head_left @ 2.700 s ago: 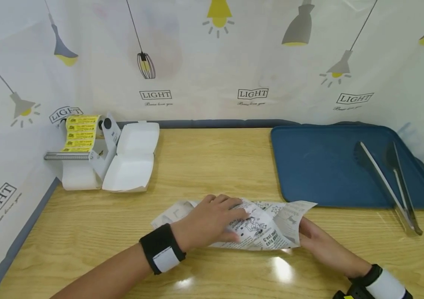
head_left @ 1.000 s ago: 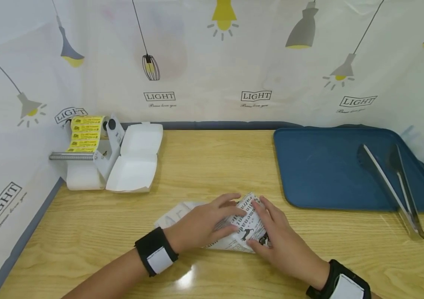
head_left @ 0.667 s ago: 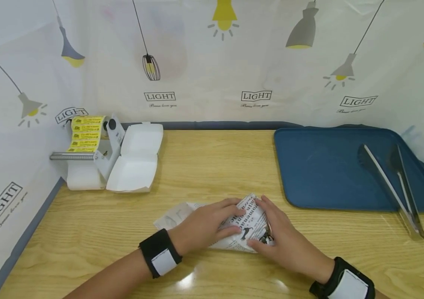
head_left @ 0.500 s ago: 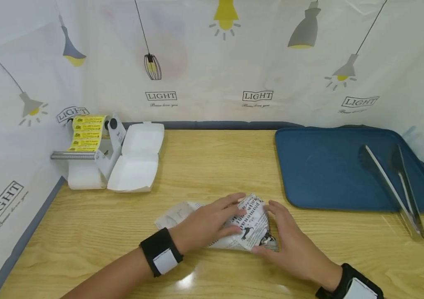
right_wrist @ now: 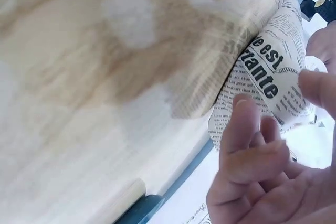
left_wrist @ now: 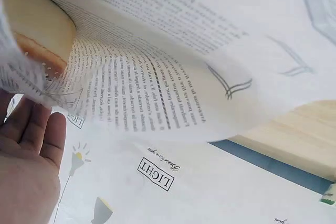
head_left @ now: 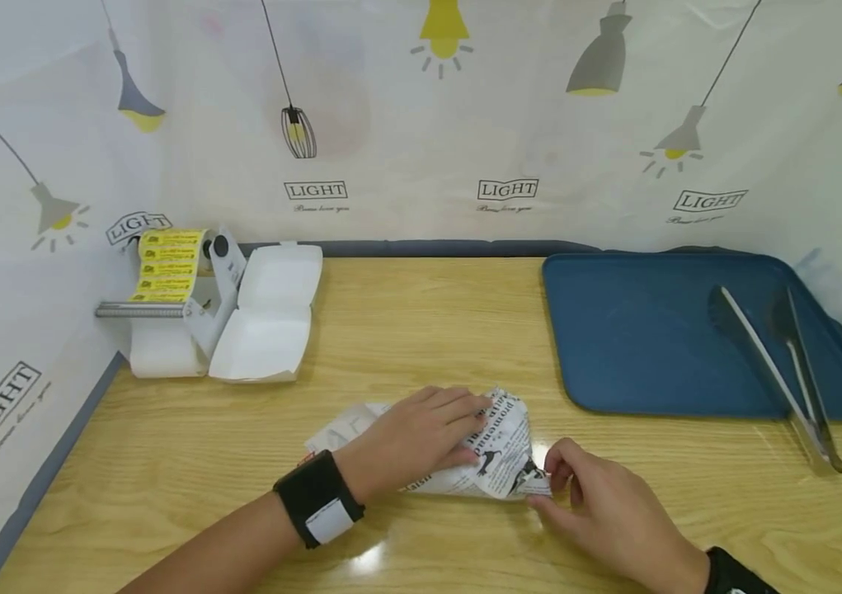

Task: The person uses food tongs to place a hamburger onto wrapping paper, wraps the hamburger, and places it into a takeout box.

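Observation:
A bun [left_wrist: 44,30] with sesame seeds lies inside a sheet of newsprint-style wrapping paper [head_left: 505,445], seen through the paper's gaping end in the left wrist view. My left hand [head_left: 421,433] rests on top of the folded paper, fingers extended across it. At the paper's right end, my right hand [head_left: 606,503] has its thumb and curled forefinger at a narrow folded corner, pinching it. The right wrist view shows the folded paper [right_wrist: 268,72] between that hand's thumb and fingers. In the head view the paper hides the bun.
A label dispenser [head_left: 168,309] with yellow labels stands at the back left, beside an opened white takeaway box [head_left: 265,322]. A blue tray [head_left: 636,330] lies at the back right. Metal tongs [head_left: 780,375] lie across it, their handle end overhanging its front edge.
The paper's right flap has been folded over the top. My right hand has drawn back to the right, from lying on the fold to its corner. My left hand stays on the paper, fingers lowered.

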